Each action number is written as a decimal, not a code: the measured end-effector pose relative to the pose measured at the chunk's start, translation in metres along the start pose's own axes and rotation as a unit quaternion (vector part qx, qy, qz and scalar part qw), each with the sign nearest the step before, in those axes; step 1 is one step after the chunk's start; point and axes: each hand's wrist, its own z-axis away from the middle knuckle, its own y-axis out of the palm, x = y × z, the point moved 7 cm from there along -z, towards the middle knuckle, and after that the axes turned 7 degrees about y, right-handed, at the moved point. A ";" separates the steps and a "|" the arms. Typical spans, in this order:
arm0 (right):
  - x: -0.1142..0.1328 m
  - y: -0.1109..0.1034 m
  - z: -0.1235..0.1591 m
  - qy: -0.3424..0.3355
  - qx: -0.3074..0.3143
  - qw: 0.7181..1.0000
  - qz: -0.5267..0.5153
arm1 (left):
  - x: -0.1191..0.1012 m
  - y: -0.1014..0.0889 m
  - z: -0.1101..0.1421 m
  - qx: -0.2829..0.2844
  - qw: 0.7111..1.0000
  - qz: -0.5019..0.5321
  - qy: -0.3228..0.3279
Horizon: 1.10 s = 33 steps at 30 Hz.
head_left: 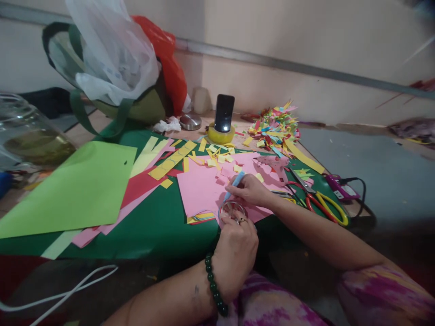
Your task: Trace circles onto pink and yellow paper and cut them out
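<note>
My left hand (236, 242), with a dark green bead bracelet on its wrist, presses and grips a small round clear object (232, 209) on the pink paper sheet (200, 190). My fingers partly cover this round piece, so its exact kind is unclear. In my right hand (252, 190) is a light blue pen (234, 184), its lower end at the rim of the round piece. Beside the sheet's front left edge, a few coloured paper layers (200, 217) show. Small yellow and pink paper bits (224, 171) lie just beyond my right hand.
Scissors (322, 201) and a pink glue gun (277, 165) lie to the right, near a purple box with a cable (341, 188). A phone (224, 112) stands on a yellow tape roll (220, 136). Green paper (74, 185) covers the left; a bag (142, 106) stands behind.
</note>
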 end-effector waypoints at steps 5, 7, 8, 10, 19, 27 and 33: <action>-0.011 -0.010 0.013 0.025 -0.040 0.996 -0.071 | 0.002 -0.002 0.001 0.000 1.000 0.002 -0.007; -0.009 -0.014 0.014 0.023 -0.048 0.996 -0.078 | 0.003 -0.003 0.000 0.003 1.000 0.003 -0.013; -0.006 -0.015 0.014 0.018 -0.049 0.995 -0.084 | 0.004 -0.003 -0.001 0.006 1.000 0.005 -0.013; 0.002 -0.012 0.013 0.001 -0.037 0.995 -0.094 | 0.004 -0.002 -0.002 0.015 1.000 0.003 -0.010; 0.015 0.002 -0.009 0.002 0.027 0.999 -0.020 | 0.011 0.003 -0.002 -0.071 0.997 -0.018 0.014; -0.006 -0.028 0.007 0.021 -0.013 0.998 -0.052 | 0.013 -0.001 -0.005 -0.015 0.999 0.015 0.027; 0.013 -0.015 0.015 -0.033 0.011 0.992 -0.125 | 0.006 0.003 -0.002 -0.001 1.000 -0.001 0.001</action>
